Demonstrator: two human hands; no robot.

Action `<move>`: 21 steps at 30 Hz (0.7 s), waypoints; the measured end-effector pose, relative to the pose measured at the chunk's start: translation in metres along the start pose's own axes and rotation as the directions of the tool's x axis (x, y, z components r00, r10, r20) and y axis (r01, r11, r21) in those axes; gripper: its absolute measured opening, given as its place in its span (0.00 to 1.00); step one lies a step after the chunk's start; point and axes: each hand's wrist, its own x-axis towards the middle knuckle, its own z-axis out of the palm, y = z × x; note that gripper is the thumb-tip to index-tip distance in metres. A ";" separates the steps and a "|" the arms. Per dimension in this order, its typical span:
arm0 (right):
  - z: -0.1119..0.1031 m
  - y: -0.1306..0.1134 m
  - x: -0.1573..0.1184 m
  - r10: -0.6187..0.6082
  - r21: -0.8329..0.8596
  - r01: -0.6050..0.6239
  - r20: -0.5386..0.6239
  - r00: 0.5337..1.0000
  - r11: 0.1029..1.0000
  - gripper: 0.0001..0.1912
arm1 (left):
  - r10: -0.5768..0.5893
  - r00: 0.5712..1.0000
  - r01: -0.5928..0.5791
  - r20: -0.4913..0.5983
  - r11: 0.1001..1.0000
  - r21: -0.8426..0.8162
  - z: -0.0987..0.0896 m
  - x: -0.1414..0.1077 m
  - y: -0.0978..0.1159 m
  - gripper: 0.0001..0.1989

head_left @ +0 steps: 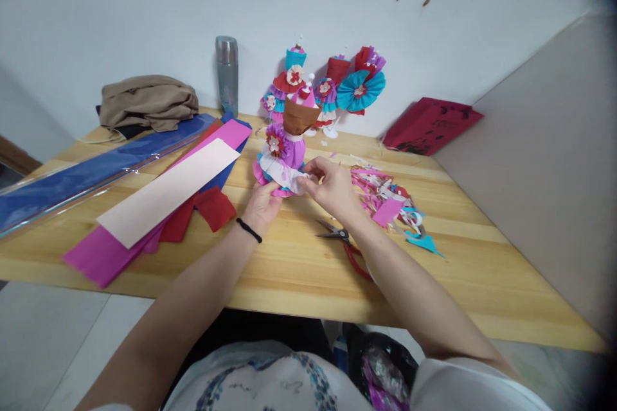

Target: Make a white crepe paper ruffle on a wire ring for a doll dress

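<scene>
A small dress form [294, 141] in a crepe paper dress stands upright at the middle of the table. Its top is brown, its waist purple with a red flower, and its skirt has white, blue and pink ruffles. Under the skirt's front edge my left hand [264, 202] is closed around the lower part; its grip is partly hidden. My right hand [332, 186] pinches the white ruffle [279, 173] at the right side of the skirt. Red-handled scissors [351, 250] lie partly open beneath my right forearm.
Crepe paper strips [168, 196] and a blue packet [96, 164] lie at left, near a brown cloth [149, 103] and a bottle [227, 77]. Behind stand several decorated dress forms [332, 87]. Paper scraps [385, 196] and a dark red bag [431, 126] are at right.
</scene>
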 end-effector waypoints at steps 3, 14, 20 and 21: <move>0.003 -0.002 -0.001 0.075 0.080 -0.077 0.033 0.997 0.994 0.04 | -0.010 1.000 0.010 -0.004 1.000 0.004 0.000 0.001 0.000 0.28; 0.013 -0.016 -0.005 0.179 0.564 -0.302 0.263 0.948 0.768 0.12 | 0.007 0.997 -0.010 -0.074 0.999 -0.045 0.000 0.003 -0.001 0.24; 0.009 -0.007 0.001 0.163 0.510 -0.224 0.160 0.973 0.831 0.11 | -0.011 1.000 0.011 -0.015 1.000 -0.026 0.000 0.001 0.001 0.30; 0.008 -0.003 0.002 0.160 0.483 -0.203 0.130 0.979 0.851 0.11 | -0.012 1.000 0.012 0.001 1.000 -0.024 0.000 0.001 0.002 0.31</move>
